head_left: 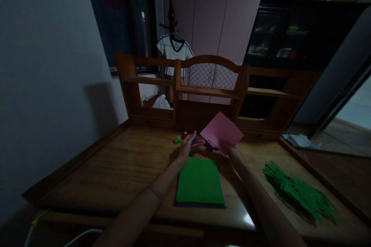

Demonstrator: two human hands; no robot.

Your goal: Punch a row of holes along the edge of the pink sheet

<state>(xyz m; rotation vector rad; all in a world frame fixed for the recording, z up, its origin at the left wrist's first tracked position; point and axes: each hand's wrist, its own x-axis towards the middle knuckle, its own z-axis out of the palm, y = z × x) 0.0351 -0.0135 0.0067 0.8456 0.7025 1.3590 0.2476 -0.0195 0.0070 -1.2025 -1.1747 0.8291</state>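
In the head view, my right hand [232,152] is closed on the lower edge of a pink paper sheet [222,129], holding it tilted above the table. Dark spots, perhaps holes, run along its lower left edge. My left hand [188,146] is left of the sheet, thumb up and fingers stretched out to the right. A small purple object [195,139] shows by its fingers; whether they touch is unclear. Another purple object [209,146] lies under the sheet's edge, partly hidden. Below my hands sits a stack of coloured paper with a green sheet [199,181] on top.
Small green [177,139] and red [184,135] objects with eye-like spots stand beyond my left hand. A heap of cut green paper [298,191] lies on the right. A wooden shelf [210,92] rises along the table's [124,166] back edge. White cables [84,233] hang at lower left.
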